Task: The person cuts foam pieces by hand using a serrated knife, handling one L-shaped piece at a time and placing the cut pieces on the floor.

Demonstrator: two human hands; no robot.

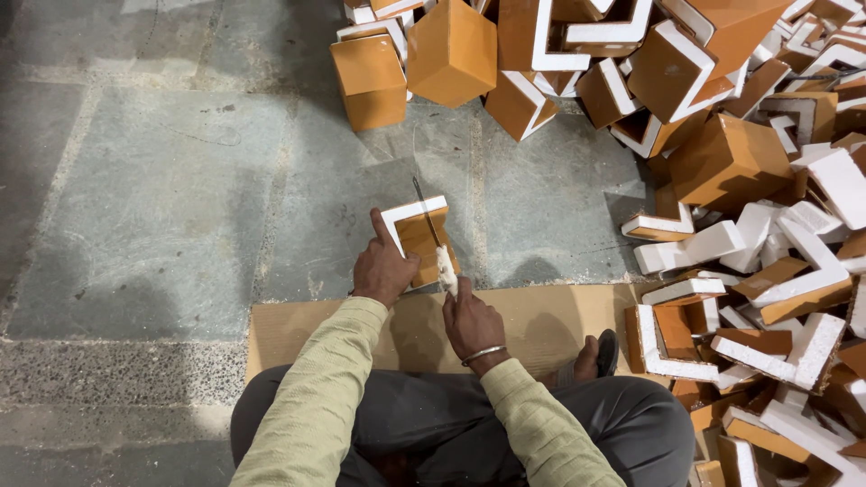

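Single head view, worn high and pitched steeply down over the seated person's lap, facing forward across the stone floor [162, 207]. Hands sit close, centre frame; the foam-and-orange block pile [740, 162] (cropped top and right) fills the far right, its extent probably larger than shown.

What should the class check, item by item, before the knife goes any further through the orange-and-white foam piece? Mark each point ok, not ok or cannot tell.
1. Left hand steadies the foam piece on the stone floor: ok.
2. Right hand grips the knife by its white handle: ok.
3. Left index finger stays off the blade line: ok, it points up along the piece's left edge, apart from the blade.
4. Blade sharpness: cannot tell.
5. Piece lies flat, not rocking: cannot tell.
6. Space around the piece: ok on the left; the foam heap lies close on the right.
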